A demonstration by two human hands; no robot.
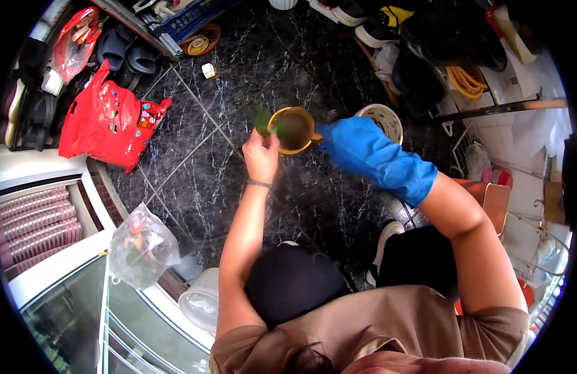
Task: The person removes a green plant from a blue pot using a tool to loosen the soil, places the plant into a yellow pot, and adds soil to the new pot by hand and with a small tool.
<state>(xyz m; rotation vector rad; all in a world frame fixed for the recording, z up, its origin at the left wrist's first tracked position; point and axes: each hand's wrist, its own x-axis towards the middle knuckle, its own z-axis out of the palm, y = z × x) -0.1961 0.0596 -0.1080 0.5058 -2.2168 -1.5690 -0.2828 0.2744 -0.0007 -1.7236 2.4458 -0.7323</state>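
My left hand [261, 156], bare with a band at the wrist, pinches a green leaf [261, 119] at the left rim of a yellow cup [294, 150]. Brownish contents fill the cup's inside, with a blurred bit of green at its left; I cannot tell whether they are liquid or soil. A long blue glove [379, 159] covers my right hand [339, 140], which is closed at the handle on the cup's right side. The gloved fingertips are partly hidden. Just behind the glove stands a round white basket [388, 121].
A red plastic bag [107, 124] lies left on the dark marbled floor [201, 156]. Shoes [372, 31] line the upper right. Nearer me on the left are a clear plastic bag [143, 249] and a white bucket [201, 302]. A small white object [208, 70] lies ahead.
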